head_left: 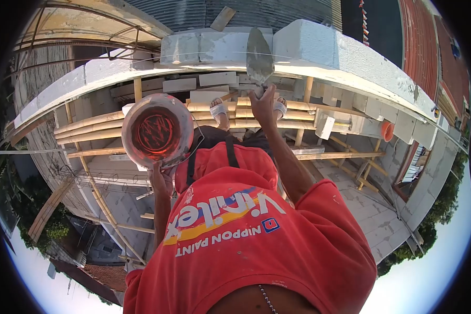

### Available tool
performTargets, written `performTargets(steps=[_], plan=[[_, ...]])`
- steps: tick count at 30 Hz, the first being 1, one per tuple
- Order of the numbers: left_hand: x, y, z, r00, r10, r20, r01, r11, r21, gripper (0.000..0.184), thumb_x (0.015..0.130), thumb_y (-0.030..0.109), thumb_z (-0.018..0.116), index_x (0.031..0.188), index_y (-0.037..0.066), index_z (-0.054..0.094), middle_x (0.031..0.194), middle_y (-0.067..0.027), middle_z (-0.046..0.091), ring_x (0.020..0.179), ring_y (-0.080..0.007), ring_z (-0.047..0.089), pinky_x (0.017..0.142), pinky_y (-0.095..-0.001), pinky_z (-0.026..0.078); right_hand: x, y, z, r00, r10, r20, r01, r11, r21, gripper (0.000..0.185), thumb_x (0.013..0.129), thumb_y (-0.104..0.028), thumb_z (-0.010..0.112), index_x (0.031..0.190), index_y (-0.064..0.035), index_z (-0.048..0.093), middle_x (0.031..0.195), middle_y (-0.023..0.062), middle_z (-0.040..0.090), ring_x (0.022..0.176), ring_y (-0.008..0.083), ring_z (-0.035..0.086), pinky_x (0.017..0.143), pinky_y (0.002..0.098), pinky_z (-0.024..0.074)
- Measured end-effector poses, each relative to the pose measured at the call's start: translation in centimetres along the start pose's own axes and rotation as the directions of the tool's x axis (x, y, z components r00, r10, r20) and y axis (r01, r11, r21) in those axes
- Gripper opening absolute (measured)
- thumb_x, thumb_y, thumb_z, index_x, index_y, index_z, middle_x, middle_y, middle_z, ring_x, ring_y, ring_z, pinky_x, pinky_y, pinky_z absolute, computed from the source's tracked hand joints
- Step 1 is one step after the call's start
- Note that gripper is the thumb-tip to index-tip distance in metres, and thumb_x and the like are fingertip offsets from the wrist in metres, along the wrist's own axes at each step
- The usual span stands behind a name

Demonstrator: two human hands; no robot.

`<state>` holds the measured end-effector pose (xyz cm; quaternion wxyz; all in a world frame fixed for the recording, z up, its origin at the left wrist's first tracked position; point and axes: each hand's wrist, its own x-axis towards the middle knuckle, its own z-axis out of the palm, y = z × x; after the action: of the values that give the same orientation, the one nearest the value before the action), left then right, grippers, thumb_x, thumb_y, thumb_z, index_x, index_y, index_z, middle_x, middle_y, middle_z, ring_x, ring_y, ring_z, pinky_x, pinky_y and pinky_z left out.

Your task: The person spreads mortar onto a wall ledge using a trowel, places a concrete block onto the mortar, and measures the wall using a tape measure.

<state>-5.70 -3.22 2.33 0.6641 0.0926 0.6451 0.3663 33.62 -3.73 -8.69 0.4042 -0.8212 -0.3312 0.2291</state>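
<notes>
While your left hand (162,183) holds a round, red-bottomed bucket (156,131) | right hand (263,101) grips grey, leaf-shaped metal trowel (260,58).

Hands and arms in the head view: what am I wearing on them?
No glove or watch shows on your left hand or right hand. Your red shirt has loose short sleeves, leaving both forearms uncovered.

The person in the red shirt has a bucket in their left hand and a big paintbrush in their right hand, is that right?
Not quite: that's no paintbrush. The head view shows a trowel with a flat, pointed blade in the right hand. The bucket is indeed in the left hand, and the shirt is red.
</notes>
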Motion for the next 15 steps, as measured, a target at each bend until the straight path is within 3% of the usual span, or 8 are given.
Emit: performTargets(steps=[2, 3, 6, 12, 15], plan=[[0.3, 0.2, -1.3, 0.999, -0.025, -0.026, 0.024, 0.999, -0.035, 0.047, 0.096, 0.013, 0.060, 0.137, 0.002, 0.040, 0.130, -0.0226, 0.057, 0.115, -0.0414, 0.064, 0.102, -0.0618, 0.052, 1.3, 2.6, 3.7, 1.000, 0.006, -0.030, -0.007, 1.000, -0.001, 0.054, 0.091, -0.015, 0.069, 0.128, 0.0061, 0.036, 0.120, 0.0323, 0.047, 0.114, 0.0469, 0.048, 0.095, 0.0523, 0.0408], [-0.2, 0.6, -1.1, 1.000, -0.006, -0.020, 0.006, 1.000, -0.005, 0.044, 0.097, 0.015, 0.060, 0.135, 0.001, 0.042, 0.129, -0.0229, 0.057, 0.115, -0.0418, 0.063, 0.103, -0.0618, 0.052, 1.8, 3.1, 4.7, 0.991, -0.096, -0.090, 0.093, 0.995, -0.040, 0.050, 0.093, -0.014, 0.065, 0.128, 0.0062, 0.035, 0.117, 0.0332, 0.048, 0.108, 0.0522, 0.050, 0.091, 0.0547, 0.0419], [-0.4, 1.0, -2.4, 0.999, 0.026, -0.041, -0.023, 0.997, 0.069, 0.042, 0.099, 0.018, 0.061, 0.133, 0.001, 0.043, 0.127, -0.0227, 0.058, 0.114, -0.0418, 0.064, 0.101, -0.0608, 0.053, 2.1, 4.2, 7.0, 0.996, -0.059, -0.065, 0.055, 0.996, -0.070, 0.045, 0.094, -0.011, 0.063, 0.125, 0.0065, 0.035, 0.116, 0.0344, 0.049, 0.103, 0.0564, 0.053, 0.085, 0.0576, 0.0442], [0.8, 1.0, -3.9, 0.999, -0.029, -0.042, 0.030, 1.000, 0.009, 0.045, 0.099, 0.018, 0.060, 0.136, 0.002, 0.041, 0.122, -0.0207, 0.059, 0.110, -0.0415, 0.066, 0.100, -0.0608, 0.055, -0.4, 6.4, 2.3, 0.989, 0.023, 0.145, -0.007, 0.994, -0.109, 0.036, 0.094, -0.008, 0.060, 0.118, 0.0069, 0.037, 0.112, 0.0361, 0.051, 0.101, 0.0575, 0.055, 0.080, 0.0598, 0.0466], [1.3, 0.7, -2.7, 0.999, -0.033, -0.037, 0.033, 0.999, 0.005, 0.045, 0.098, 0.017, 0.060, 0.135, 0.001, 0.041, 0.122, -0.0208, 0.059, 0.112, -0.0414, 0.065, 0.101, -0.0608, 0.054, -3.2, 7.6, 1.1, 0.972, 0.085, 0.218, -0.047, 0.983, -0.175, 0.051, 0.097, -0.016, 0.058, 0.131, 0.0146, 0.036, 0.120, 0.0417, 0.051, 0.110, 0.0583, 0.053, 0.094, 0.0547, 0.0445]])
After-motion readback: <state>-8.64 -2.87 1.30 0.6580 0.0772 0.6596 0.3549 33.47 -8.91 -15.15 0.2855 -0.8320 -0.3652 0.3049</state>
